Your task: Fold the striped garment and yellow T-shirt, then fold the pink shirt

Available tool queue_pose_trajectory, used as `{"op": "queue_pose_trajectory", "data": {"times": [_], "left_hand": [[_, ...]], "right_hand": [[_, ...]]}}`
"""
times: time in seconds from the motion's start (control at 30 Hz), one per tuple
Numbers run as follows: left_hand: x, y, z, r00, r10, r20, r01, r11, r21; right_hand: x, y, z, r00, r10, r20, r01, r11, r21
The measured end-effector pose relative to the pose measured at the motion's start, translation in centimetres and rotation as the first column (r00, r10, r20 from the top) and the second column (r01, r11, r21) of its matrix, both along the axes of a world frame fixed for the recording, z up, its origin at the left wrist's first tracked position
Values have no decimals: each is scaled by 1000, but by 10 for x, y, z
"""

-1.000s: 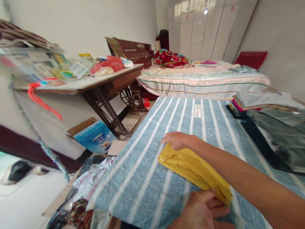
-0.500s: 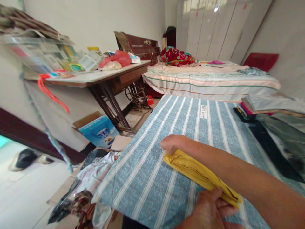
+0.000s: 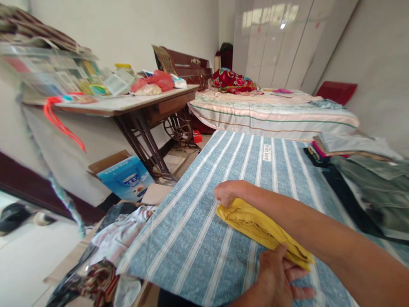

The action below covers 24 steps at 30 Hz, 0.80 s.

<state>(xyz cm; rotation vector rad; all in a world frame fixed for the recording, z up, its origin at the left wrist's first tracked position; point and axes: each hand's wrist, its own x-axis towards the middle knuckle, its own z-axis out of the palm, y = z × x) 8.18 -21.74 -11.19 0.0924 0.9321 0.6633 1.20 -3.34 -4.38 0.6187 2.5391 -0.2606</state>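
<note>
A yellow folded garment point(image 3: 255, 221) lies as a long narrow bundle on the blue-and-white striped cloth point(image 3: 198, 200). Its far end is gripped by my right hand point(image 3: 226, 192), whose forearm crosses above it from the right; most of those fingers are hidden. At the near end is my left hand point(image 3: 277, 273), the thumb on top of the fabric and the fingers partly under its edge, the lower ones spread out.
Folded clothes point(image 3: 345, 147) and a grey-green garment point(image 3: 377, 187) are stacked at the right. A sewing-machine table point(image 3: 111, 106) with a plastic box point(image 3: 54, 70) stands left. Below it are a blue carton point(image 3: 128, 179) and loose fabric point(image 3: 121, 230). Behind is a bed point(image 3: 275, 117).
My view has turned slightly right. The garment looks a little wider at its middle. My left hand's lower fingers have spread at the near end; my right hand stays on the far end.
</note>
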Motion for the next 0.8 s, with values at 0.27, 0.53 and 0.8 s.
{"op": "queue_pose_trajectory", "data": {"times": [0.27, 0.53, 0.8], "left_hand": [[3, 1, -3, 998, 35, -47, -32, 998, 47], [11, 1, 1, 975, 95, -200, -85, 995, 58], [-65, 8, 42, 893, -78, -444, 260, 893, 367]], "right_hand": [[15, 8, 1, 996, -4, -92, 2, 1000, -17], [26, 3, 18, 975, -78, -208, 82, 997, 8], [117, -3, 91, 698, -334, -634, 352, 930, -102]]}}
